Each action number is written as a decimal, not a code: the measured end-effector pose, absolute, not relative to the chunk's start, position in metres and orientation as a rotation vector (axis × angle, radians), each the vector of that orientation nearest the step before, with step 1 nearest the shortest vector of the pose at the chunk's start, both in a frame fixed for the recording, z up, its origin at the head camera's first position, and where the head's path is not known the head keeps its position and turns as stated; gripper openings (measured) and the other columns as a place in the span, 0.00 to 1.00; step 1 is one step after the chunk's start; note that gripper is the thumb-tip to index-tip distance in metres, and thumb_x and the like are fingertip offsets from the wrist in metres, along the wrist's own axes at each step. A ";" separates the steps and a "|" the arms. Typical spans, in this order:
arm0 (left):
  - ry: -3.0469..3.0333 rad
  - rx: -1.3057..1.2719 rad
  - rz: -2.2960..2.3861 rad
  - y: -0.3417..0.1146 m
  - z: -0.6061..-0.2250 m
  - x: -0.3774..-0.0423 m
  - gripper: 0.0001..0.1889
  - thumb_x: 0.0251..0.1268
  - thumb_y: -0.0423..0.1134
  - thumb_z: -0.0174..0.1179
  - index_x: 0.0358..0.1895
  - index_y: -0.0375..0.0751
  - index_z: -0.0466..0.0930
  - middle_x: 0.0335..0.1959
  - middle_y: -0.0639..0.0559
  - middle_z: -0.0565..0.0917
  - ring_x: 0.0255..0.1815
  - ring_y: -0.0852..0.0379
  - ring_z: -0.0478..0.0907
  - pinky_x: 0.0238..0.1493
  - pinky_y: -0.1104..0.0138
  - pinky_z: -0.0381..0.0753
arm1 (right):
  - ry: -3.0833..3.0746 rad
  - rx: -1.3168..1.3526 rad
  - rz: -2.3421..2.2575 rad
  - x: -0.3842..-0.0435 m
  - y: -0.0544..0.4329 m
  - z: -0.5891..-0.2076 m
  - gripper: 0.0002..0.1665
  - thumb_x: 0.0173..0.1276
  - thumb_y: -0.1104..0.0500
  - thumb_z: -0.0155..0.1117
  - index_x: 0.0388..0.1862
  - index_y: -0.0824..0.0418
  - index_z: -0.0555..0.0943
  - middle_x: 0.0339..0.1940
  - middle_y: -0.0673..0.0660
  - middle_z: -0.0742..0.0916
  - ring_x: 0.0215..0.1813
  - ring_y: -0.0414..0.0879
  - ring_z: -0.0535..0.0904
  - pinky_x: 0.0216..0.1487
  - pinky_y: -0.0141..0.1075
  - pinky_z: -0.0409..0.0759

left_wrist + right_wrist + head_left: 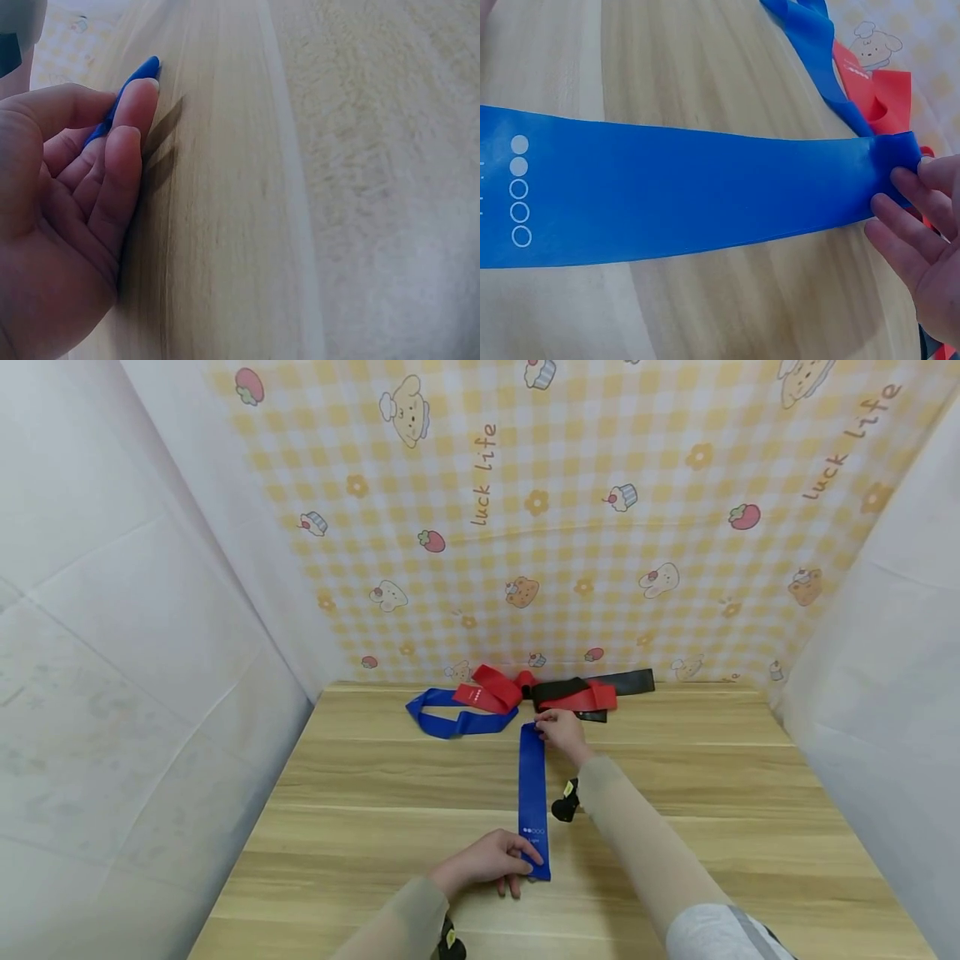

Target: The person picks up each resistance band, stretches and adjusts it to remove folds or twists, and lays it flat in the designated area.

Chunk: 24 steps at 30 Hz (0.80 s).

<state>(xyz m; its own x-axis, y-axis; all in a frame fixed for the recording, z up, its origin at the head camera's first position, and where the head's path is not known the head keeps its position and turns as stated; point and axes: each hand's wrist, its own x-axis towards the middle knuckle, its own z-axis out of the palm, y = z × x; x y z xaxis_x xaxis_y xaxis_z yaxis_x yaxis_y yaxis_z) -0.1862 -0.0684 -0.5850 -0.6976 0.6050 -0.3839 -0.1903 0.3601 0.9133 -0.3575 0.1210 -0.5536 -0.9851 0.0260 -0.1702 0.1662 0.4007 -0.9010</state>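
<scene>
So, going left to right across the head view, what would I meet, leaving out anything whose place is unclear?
White cloth at the left side → looped blue band → flat blue band → small black device by the right wrist → right sleeve → white cloth at the right side.

The head camera looks forward and down over the pale wood-grain table [337, 802] to the yellow-checked cartoon-print cloth [577, 547]. Close up, the left wrist camera looks low past the bare left hand [64, 202]; the right faces down on the flat blue rubbery band [705, 191], shared with the head view.
</scene>
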 end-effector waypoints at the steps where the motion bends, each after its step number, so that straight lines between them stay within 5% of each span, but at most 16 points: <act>1: 1.911 0.360 1.412 -0.068 -0.585 -0.186 0.08 0.68 0.29 0.59 0.43 0.42 0.86 0.19 0.45 0.83 0.14 0.60 0.77 0.13 0.73 0.73 | 2.517 0.170 -1.639 -0.357 0.121 -0.554 0.14 0.74 0.62 0.58 0.52 0.67 0.84 0.49 0.64 0.87 0.46 0.58 0.85 0.45 0.46 0.84; 13: 1.974 0.375 1.383 -0.067 -0.587 -0.184 0.07 0.68 0.30 0.59 0.43 0.42 0.86 0.24 0.46 0.85 0.13 0.59 0.77 0.13 0.73 0.73 | 2.523 0.092 -1.603 -0.359 0.122 -0.566 0.15 0.69 0.64 0.60 0.52 0.66 0.84 0.41 0.62 0.88 0.40 0.48 0.83 0.35 0.35 0.82; 24: 1.965 0.395 1.379 -0.065 -0.591 -0.185 0.05 0.67 0.32 0.61 0.42 0.42 0.86 0.22 0.50 0.84 0.13 0.61 0.77 0.13 0.74 0.74 | 2.467 0.028 -1.558 -0.356 0.124 -0.567 0.23 0.71 0.65 0.61 0.63 0.69 0.77 0.55 0.66 0.85 0.46 0.47 0.83 0.34 0.29 0.76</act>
<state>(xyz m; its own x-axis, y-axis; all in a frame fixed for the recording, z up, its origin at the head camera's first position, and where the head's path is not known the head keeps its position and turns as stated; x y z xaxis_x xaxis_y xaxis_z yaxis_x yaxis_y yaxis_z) -0.1846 -0.0652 -0.5911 -0.7128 0.5998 -0.3636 -0.1383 0.3880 0.9112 -0.3563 0.1240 -0.5669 -0.9750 -0.1021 -0.1973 0.1343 0.4368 -0.8895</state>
